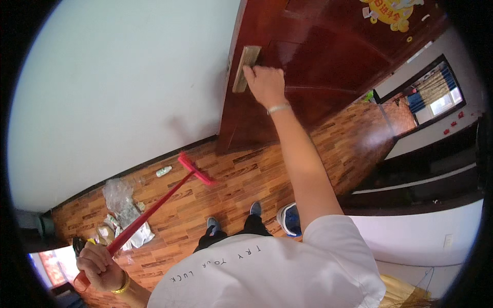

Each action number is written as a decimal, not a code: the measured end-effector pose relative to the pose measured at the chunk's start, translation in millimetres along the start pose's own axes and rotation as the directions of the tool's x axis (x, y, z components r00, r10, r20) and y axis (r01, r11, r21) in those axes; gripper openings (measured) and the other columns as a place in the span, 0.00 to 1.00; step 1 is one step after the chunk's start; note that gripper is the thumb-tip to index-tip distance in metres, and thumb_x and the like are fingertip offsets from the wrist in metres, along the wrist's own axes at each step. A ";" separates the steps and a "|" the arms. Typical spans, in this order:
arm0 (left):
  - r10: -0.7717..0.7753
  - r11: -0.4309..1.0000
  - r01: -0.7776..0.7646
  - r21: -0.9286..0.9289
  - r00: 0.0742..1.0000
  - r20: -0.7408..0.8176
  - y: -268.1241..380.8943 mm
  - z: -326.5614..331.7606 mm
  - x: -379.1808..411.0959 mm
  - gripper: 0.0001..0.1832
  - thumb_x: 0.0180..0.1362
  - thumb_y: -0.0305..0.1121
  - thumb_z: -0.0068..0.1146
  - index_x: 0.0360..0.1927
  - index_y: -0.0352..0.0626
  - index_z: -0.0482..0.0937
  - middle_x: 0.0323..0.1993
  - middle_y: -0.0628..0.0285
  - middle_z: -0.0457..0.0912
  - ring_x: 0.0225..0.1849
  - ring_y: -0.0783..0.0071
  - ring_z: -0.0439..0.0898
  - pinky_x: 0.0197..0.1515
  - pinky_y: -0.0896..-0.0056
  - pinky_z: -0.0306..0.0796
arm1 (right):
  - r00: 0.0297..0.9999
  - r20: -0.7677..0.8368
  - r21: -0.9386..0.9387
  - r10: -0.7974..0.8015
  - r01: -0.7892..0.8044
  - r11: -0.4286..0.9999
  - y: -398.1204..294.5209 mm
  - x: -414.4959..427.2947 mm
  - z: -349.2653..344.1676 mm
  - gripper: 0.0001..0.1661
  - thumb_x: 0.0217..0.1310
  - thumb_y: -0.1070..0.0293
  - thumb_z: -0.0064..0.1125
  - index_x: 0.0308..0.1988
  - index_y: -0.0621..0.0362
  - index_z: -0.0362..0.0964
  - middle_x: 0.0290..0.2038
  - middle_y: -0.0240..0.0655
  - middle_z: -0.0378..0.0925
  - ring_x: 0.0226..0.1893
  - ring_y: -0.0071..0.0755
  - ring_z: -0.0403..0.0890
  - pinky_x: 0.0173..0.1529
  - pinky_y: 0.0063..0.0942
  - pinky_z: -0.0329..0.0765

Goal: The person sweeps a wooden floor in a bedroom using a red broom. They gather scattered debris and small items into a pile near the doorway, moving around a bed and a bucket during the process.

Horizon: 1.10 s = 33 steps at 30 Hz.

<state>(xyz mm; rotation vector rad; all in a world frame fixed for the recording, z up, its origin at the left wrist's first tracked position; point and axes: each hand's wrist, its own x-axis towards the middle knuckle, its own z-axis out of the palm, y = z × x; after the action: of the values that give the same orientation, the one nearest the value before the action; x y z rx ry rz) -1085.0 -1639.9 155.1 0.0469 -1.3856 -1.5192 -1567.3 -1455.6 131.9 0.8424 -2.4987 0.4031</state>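
Observation:
My left hand (98, 265) is wrapped around the upper end of a red broom handle (144, 215), with a gold bracelet at the wrist. The broom head (195, 169), also red, is at the far end, close to the floor beside the wall. At the dark red wooden door (308, 77), my right hand (267, 82) is closed in a grip at the door handle, mostly hiding it. Part of the brass-coloured handle plate (246, 57) shows beside the fingers. The door stands ajar against the white wall side.
Crumpled plastic bags and litter (127, 211) lie on the wood-look floor (238, 169) by the white wall (115, 77), near a small white bottle (164, 171). A blue and white bin (289, 219) stands right of my feet. A dark cabinet (416, 181) runs along the right.

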 end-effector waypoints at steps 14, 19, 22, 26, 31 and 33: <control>-0.037 0.999 0.037 -0.003 0.995 0.088 -20.7 -2.5 34.9 0.18 0.57 0.34 0.54 0.14 0.47 0.62 0.11 0.70 0.60 0.16 0.81 0.58 0.15 0.82 0.51 | 0.966 -0.245 0.201 -0.082 0.134 0.970 37.7 -179.4 -95.5 0.14 0.50 0.69 0.56 0.16 0.61 0.67 0.18 0.39 0.68 0.25 0.43 0.71 0.56 0.44 0.64; -0.015 0.989 0.045 -0.143 0.979 0.205 -34.4 -2.5 45.7 0.18 0.56 0.33 0.54 0.14 0.46 0.62 0.11 0.69 0.61 0.15 0.79 0.59 0.15 0.82 0.56 | 0.983 -0.171 0.261 0.062 -0.015 0.965 57.5 -249.8 -135.4 0.09 0.49 0.72 0.53 0.19 0.62 0.69 0.21 0.39 0.69 0.27 0.46 0.70 0.49 0.41 0.66; -0.027 0.980 0.067 -0.187 0.977 0.211 -37.0 2.3 46.8 0.19 0.56 0.33 0.55 0.13 0.46 0.62 0.10 0.69 0.61 0.14 0.79 0.60 0.15 0.82 0.57 | 0.978 -0.104 0.223 0.182 -0.156 0.962 57.9 -287.8 -152.5 0.16 0.53 0.62 0.47 0.20 0.61 0.70 0.26 0.42 0.75 0.30 0.47 0.73 0.42 0.41 0.67; -0.034 0.963 0.118 -0.243 0.945 0.324 -50.3 16.4 56.5 0.19 0.56 0.33 0.55 0.12 0.45 0.64 0.10 0.67 0.63 0.14 0.78 0.60 0.15 0.81 0.58 | 0.962 -0.041 0.258 0.269 -0.250 0.933 81.9 -324.1 -167.0 0.20 0.60 0.58 0.43 0.33 0.63 0.75 0.32 0.45 0.77 0.34 0.47 0.78 0.41 0.36 0.71; -0.030 0.957 0.151 -0.247 0.901 0.433 -62.7 38.0 61.3 0.20 0.59 0.35 0.48 0.13 0.48 0.58 0.11 0.69 0.60 0.17 0.79 0.57 0.15 0.82 0.53 | 0.933 -0.004 0.178 0.359 -0.352 0.919 82.8 -349.6 -183.7 0.25 0.64 0.53 0.41 0.37 0.65 0.74 0.36 0.45 0.77 0.38 0.48 0.77 0.47 0.38 0.69; -0.029 0.946 0.165 -0.280 0.900 0.435 -70.6 43.1 66.0 0.21 0.60 0.35 0.48 0.12 0.49 0.57 0.11 0.69 0.60 0.17 0.79 0.57 0.15 0.82 0.53 | 0.931 -0.023 0.141 0.365 -0.358 0.923 82.5 -354.6 -188.8 0.25 0.65 0.53 0.40 0.38 0.65 0.73 0.37 0.45 0.77 0.39 0.49 0.76 0.48 0.38 0.69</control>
<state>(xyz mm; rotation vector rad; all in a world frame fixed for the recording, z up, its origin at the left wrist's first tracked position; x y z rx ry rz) -1187.0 -1667.9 154.2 -0.4447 -1.4751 -1.8965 -1306.7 -1140.7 98.0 0.4051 -2.6029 0.7134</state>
